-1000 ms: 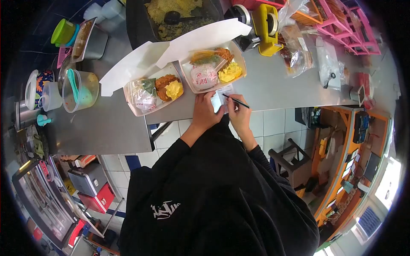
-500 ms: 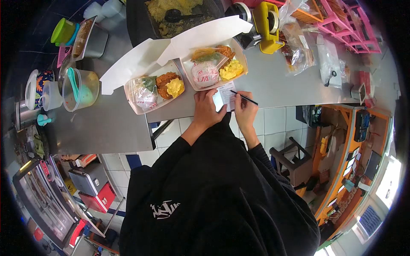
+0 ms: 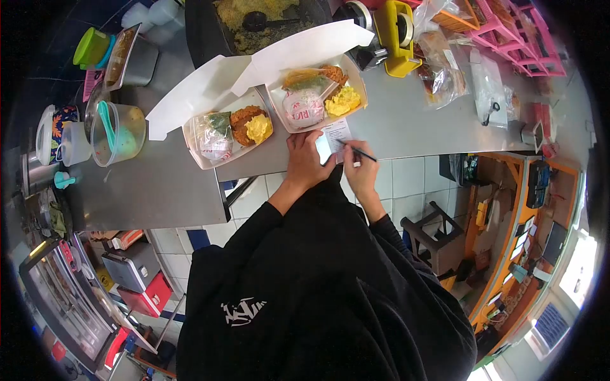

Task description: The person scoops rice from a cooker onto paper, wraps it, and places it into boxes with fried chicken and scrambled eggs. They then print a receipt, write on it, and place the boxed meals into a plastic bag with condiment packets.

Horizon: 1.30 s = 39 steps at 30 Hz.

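Observation:
A printed paper slip (image 3: 338, 134) lies at the counter's front edge, just below the right-hand meal box. My left hand (image 3: 306, 160) holds it from the left, fingers above and thumb below, around a bright white patch beside the print. My right hand (image 3: 361, 170) grips a black pen (image 3: 364, 153), its tip on the slip. Just beyond my hands are two open white meal boxes. The right box (image 3: 279, 115) and left box (image 3: 194, 151) each hold a wrapped rice pack (image 3: 304, 108), fried chicken (image 3: 241, 122) and yellow scrambled egg (image 3: 343, 101).
A clear tub (image 3: 119, 136) with a turquoise utensil stands at left, near a metal container (image 3: 141, 60). At the back are a dark tray (image 3: 254, 44) of yellow crumbs and a yellow device (image 3: 396, 47). Pink baskets (image 3: 508, 32) fill the far right. A stool (image 3: 435, 235) stands below the counter.
My right hand has shifted slightly left and down, and the pen tip has moved down along the slip. My left hand keeps its hold.

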### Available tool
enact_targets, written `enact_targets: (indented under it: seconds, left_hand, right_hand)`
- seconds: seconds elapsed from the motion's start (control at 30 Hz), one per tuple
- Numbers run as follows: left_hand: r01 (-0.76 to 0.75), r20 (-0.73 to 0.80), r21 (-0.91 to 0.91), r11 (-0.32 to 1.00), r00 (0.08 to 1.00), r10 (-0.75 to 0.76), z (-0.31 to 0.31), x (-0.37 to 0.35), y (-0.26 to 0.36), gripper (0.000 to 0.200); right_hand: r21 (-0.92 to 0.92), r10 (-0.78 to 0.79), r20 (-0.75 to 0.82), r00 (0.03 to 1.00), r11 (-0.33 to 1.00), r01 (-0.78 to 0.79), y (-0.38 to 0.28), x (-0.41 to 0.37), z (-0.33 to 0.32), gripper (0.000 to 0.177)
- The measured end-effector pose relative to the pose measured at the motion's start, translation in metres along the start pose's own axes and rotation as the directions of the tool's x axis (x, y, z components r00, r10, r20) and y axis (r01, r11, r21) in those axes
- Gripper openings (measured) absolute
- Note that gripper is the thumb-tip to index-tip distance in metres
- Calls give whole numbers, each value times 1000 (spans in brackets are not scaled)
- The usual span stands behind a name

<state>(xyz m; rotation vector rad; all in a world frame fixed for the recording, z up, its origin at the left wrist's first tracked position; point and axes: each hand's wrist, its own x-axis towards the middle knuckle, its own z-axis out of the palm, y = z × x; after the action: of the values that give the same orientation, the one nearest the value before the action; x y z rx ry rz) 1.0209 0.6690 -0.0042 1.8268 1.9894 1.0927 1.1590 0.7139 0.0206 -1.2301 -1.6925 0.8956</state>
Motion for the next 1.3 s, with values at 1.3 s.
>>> enact_targets:
  seconds: [1.3]
  left_hand:
    - [-57,6,-26,998,998,57,-5,2,1,74]
  right_hand:
    - [12,75,-97,992,997,-74,8,-23,-11,13]
